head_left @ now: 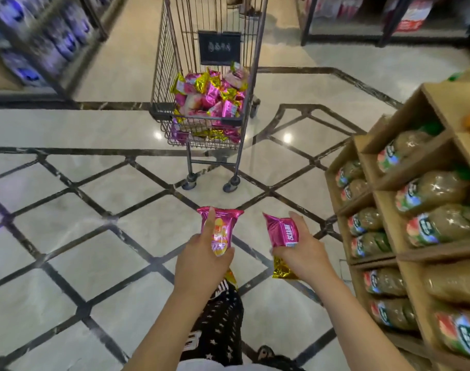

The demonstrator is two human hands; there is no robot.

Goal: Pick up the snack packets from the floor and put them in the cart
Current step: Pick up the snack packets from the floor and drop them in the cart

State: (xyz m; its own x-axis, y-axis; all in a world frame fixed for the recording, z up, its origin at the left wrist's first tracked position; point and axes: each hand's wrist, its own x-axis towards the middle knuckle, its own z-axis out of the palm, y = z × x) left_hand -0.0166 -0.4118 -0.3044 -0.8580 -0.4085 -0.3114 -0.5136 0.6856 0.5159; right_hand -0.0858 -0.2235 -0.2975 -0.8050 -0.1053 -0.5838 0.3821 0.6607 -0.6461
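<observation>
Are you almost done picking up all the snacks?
Nearly. The cart already holds a pile of packets. The left hand grips a pink packet, the right hand a second pink packet; neither is in yet. No loose packets show on the floor.

Floor [68, 236] is super glossy polished stone, probably marble, with lamps mirrored in it. Cart [169, 62] at 12 o'clock is dark wire metal, fairly matt. Snack packets [282, 231] are crinkly, shiny foil. Boxes [415, 113] at 3 o'clock are matt brown cardboard, and the bags [437, 188] inside are glossy clear plastic. Trousers [218, 317] at 6 o'clock are soft cloth.
</observation>
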